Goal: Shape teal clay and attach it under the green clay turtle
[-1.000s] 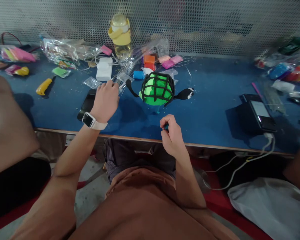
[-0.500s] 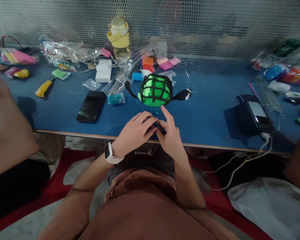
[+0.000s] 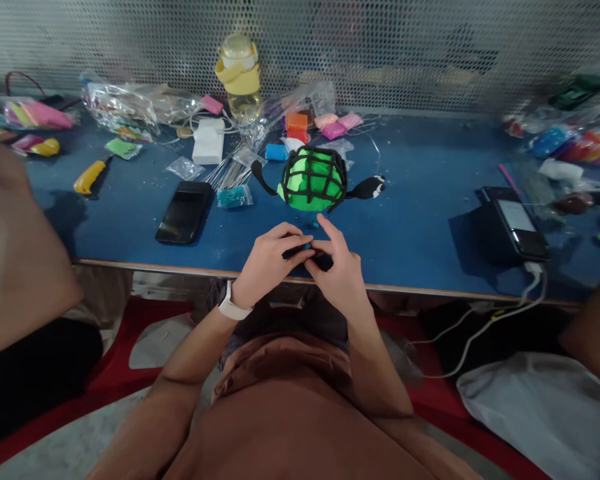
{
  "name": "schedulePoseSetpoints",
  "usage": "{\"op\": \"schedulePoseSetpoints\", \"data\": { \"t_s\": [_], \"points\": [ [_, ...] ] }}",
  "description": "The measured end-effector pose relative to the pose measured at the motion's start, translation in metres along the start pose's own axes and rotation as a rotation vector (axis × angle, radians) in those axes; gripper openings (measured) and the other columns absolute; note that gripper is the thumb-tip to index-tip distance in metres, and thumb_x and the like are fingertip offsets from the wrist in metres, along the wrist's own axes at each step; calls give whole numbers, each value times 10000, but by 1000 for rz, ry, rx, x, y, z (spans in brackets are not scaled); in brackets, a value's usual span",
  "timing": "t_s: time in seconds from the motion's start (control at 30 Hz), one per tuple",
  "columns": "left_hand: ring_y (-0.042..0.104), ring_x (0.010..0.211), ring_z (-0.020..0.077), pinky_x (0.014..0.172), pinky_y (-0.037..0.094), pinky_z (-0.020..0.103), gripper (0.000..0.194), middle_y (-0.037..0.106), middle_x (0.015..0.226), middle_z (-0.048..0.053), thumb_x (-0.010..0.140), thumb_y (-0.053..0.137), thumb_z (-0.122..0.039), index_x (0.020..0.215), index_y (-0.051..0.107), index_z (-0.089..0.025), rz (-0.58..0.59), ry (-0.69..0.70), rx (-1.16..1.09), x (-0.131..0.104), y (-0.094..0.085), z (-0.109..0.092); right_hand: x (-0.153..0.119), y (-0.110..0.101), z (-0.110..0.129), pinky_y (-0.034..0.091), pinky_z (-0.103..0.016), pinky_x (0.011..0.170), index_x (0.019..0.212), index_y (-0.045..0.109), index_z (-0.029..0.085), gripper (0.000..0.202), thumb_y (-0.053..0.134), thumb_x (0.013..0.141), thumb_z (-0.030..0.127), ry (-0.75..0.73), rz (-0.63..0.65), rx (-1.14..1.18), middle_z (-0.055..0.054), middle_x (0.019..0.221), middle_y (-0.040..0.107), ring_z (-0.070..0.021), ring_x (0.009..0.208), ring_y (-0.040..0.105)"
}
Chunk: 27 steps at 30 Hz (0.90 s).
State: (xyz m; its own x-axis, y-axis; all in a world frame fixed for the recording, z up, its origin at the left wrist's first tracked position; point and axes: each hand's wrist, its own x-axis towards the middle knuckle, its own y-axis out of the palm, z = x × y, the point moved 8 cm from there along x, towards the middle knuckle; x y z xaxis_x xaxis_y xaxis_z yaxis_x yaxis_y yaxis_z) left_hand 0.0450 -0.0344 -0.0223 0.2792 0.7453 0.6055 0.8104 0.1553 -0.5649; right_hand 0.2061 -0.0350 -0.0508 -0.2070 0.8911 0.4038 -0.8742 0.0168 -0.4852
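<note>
Near the table's front edge, my left hand (image 3: 273, 257) pinches a small piece of teal modelling clay (image 3: 307, 247), mostly hidden by fingertips. My right hand (image 3: 341, 270) meets it there, thumb and a finger closed at the same piece, its index finger stretched forward. Just beyond my hands stands a green clay shell with a black grid (image 3: 313, 179). A black stalk (image 3: 263, 179) sticks out on its left, a black-and-white piece (image 3: 367, 189) on its right. Teal crumbs (image 3: 315, 224) lie between it and my fingers. A bag of teal clay (image 3: 234, 197) rests to the left.
Left on the blue table (image 3: 415, 233) are a black phone (image 3: 184, 212), a yellow-handled cutter (image 3: 90, 177) and a white adapter (image 3: 209, 141). Behind stand a yellow bottle (image 3: 241, 77) and clay packs (image 3: 297, 123). A cabled device (image 3: 515, 223) is right. Another person's arm (image 3: 25, 233) is at left.
My fingers have shifted around the teal clay, my left thumb and fingers now straighter, and a gap shows between them. My left wrist has turned slightly. The green shell stays in place.
</note>
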Motion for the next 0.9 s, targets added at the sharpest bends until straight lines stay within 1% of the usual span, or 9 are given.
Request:
{"op": "schedulePoseSetpoints", "data": {
  "t_s": [0.1,0.17,0.2,0.27,0.37,0.5,0.63,0.8,0.9],
  "points": [
    [787,1010,190,885,651,319,96,812,1142,68,1102,796,-196,1189,832,-214,-22,-19,-20,0,-2,2,3,-5,2,695,-410,922,1563,595,298,637,754,956,193,-2,-60,71,-28,1152,859,-237,971,832],
    [758,944,180,841,621,304,57,794,1072,48,1077,827,-192,1126,804,-213,-37,-63,-42,1,-5,5,4,-10,5,636,-361,806,1214,648,279,269,755,975,217,-28,-135,63,1,982,793,-205,842,769],
    [743,912,175,823,606,298,72,787,1043,37,1061,848,-194,1098,791,-215,-41,-90,-56,1,-6,7,4,-12,8,578,-341,740,1022,593,277,149,728,1001,218,-52,-166,33,24,868,711,-182,757,701],
    [722,867,164,807,588,290,111,786,1013,22,1032,875,-184,1068,776,-220,-42,-134,-90,2,-8,10,3,-14,15,440,-332,653,811,393,279,366,654,1052,192,-111,-194,-42,54,718,486,-149,637,523],
    [731,856,158,810,597,284,118,805,1006,16,1005,861,-149,1053,783,-223,-49,-186,-163,2,-11,13,3,-12,24,319,-361,623,763,246,277,526,622,1121,192,-194,-167,-90,59,672,320,-148,609,382],
    [812,902,167,869,650,294,78,862,1064,37,1044,786,-192,1107,822,-222,-51,-261,-310,1,-10,20,2,-8,29,302,-379,640,742,277,273,554,584,1203,247,-250,-103,-97,46,645,346,-164,632,401],
    [858,885,165,898,682,299,178,892,1111,63,1117,714,-284,1230,832,-214,-26,-313,-406,0,-7,24,2,-3,28,317,-383,671,760,316,274,521,541,1229,284,-239,-62,-129,36,659,390,-178,660,426],
    [781,705,140,741,650,249,310,814,799,24,1155,694,-461,1065,825,-195,9,-340,-429,1,-6,23,2,2,27,327,-392,697,776,326,277,502,495,1246,330,-227,-2,-175,20,675,428,-193,690,441],
    [716,630,115,641,591,229,298,768,767,4,1092,797,-491,1022,825,-203,0,-344,-418,0,-8,23,2,2,27,315,-400,687,777,322,279,510,462,1260,366,-228,-2,-163,19,665,434,-194,677,432]
  ]
}}
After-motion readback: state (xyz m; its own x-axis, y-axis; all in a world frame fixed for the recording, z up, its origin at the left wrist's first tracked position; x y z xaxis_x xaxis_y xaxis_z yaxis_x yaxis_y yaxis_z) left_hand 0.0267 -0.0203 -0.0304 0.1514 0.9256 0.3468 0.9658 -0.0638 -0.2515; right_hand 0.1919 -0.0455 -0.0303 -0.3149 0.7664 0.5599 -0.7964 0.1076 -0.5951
